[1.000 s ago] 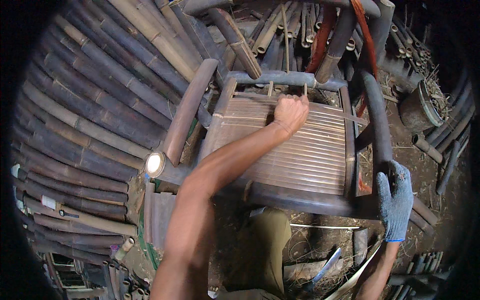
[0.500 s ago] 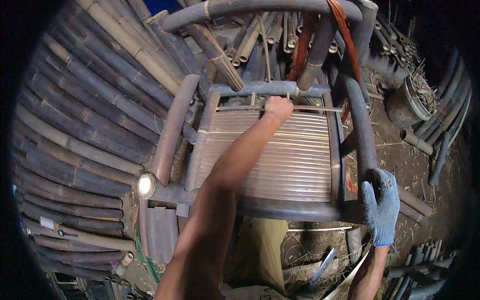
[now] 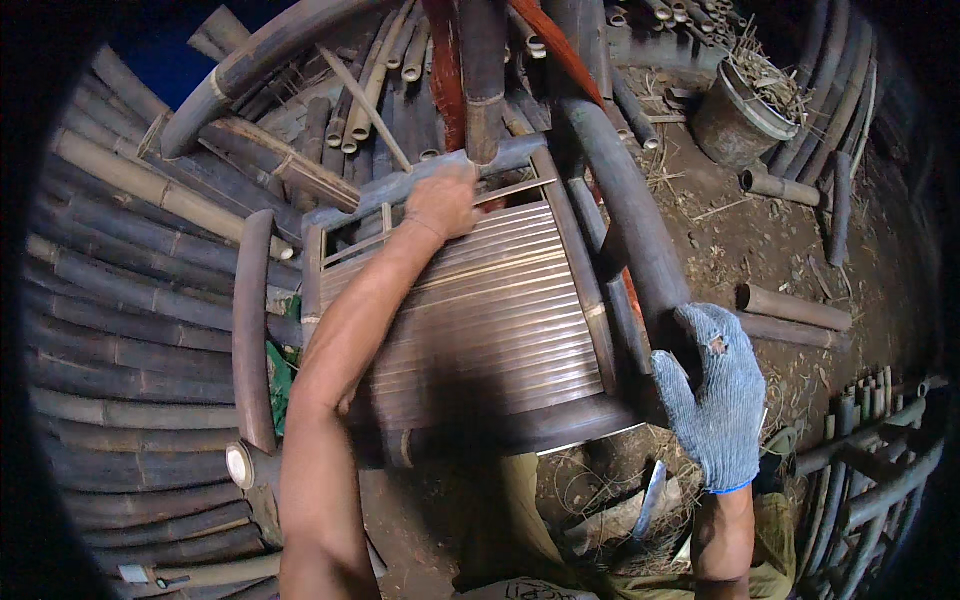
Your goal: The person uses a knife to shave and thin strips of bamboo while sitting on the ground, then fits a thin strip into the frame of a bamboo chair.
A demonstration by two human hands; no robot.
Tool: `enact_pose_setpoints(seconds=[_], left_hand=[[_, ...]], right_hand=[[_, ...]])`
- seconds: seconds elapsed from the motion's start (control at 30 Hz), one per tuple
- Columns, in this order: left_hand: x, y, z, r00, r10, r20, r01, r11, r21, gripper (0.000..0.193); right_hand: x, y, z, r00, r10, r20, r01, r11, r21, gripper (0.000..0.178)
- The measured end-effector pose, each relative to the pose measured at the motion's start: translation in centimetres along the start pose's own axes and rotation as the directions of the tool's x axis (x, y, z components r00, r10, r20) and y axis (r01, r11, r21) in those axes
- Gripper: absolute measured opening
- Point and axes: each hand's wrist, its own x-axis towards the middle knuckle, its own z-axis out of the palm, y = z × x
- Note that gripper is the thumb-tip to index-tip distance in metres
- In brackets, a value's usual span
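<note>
A dark bamboo chair stands in front of me, its seat point(image 3: 490, 300) made of thin slats laid side by side. At the back of the seat, my bare left hand point(image 3: 443, 203) is curled over a thin bamboo strip point(image 3: 528, 189) beside the rear rail point(image 3: 520, 152). Motion blurs its fingers, and what they hold is hidden. My right hand point(image 3: 715, 395), in a grey knitted glove with a hole, grips the front end of the right armrest point(image 3: 630, 215), thumb on the inner side. A short peg point(image 3: 387, 217) crosses the rear gap left of my left hand.
Dark bamboo poles point(image 3: 130, 400) are stacked along the left. Behind the chair lie more cut poles point(image 3: 400, 70). A bucket of shavings point(image 3: 745, 110) stands at the back right. A long blade point(image 3: 650, 500) lies below the chair's front edge. Orange strapping point(image 3: 560, 50) hangs from the chair's back.
The chair appears turned and shifted left in the picture as the view swings right. My left hand stays at the rear gap, slightly closer to the rail; my right hand stays on the armrest.
</note>
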Motion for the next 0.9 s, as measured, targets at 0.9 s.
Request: enact_pose_setpoints(seconds=[0.9], left_hand=[[6.0, 0.2, 1.1, 0.937, 0.202, 0.285, -0.175, 0.977, -0.118, 0.049]], right_hand=[[0.0, -0.1, 0.1, 0.999, 0.027, 0.024, -0.027, 1.0, 0.009, 0.042]])
